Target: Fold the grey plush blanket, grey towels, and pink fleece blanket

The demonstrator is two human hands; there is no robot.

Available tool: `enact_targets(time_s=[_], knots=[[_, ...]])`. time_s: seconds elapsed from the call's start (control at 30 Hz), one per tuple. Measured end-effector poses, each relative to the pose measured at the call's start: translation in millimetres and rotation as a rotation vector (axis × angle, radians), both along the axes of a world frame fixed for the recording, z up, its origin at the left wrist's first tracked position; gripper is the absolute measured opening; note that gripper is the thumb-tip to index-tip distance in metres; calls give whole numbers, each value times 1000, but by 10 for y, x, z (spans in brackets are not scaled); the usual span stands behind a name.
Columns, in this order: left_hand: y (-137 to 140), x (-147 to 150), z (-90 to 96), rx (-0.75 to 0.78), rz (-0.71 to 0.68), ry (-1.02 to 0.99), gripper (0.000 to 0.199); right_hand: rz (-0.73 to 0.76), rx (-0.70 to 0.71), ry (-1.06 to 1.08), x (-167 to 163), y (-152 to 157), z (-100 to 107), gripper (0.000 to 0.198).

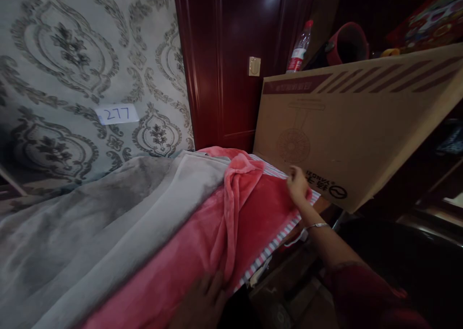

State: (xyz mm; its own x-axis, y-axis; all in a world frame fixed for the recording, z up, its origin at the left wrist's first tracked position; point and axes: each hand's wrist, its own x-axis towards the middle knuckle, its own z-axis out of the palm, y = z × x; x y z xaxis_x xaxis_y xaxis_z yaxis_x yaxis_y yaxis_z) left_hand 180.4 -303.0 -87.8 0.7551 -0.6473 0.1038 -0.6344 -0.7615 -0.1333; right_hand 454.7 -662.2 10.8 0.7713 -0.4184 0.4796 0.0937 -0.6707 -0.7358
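Observation:
A red fleece blanket (202, 242) lies along the near side of a bed, bunched into a long fold down its middle. My right hand (297, 185) is closed on its far corner, beside a big cardboard box (347, 131). My left hand (202, 302) rests flat on the blanket's near edge at the bottom of the view, fingers spread. A grey blanket (90, 232) covers the bed to the left of the red one. A striped sheet (267, 249) shows along the bed's edge under the red blanket.
Patterned wallpaper with a paper label reading 277 (117, 114) is behind the bed. A dark red wooden door (238, 63) stands at the back. A plastic water bottle (299, 49) and a red pot (347, 43) sit behind the box. The floor at right is dark.

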Motion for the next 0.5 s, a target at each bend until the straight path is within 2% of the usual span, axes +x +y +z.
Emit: enact_targets(time_s=[0.07, 0.13, 0.23, 0.3, 0.4, 0.5], knots=[[-11, 0, 0, -12, 11, -8, 43, 223, -34, 27, 107, 406, 73, 57], [-18, -8, -15, -27, 27, -33, 38, 381, -50, 45, 205, 841, 68, 57], [-28, -39, -32, -46, 29, -89, 35, 482, -19, 8, 312, 1382, -19, 54], [-42, -67, 2, -50, 32, -94, 33, 481, 39, -49, 362, 1578, -55, 42], [-78, -102, 118, -21, 60, -51, 31, 382, 167, -163, 391, 1531, -20, 30], [-117, -112, 208, 7, 80, -17, 31, 174, 292, -325, 291, 1073, 51, 37]])
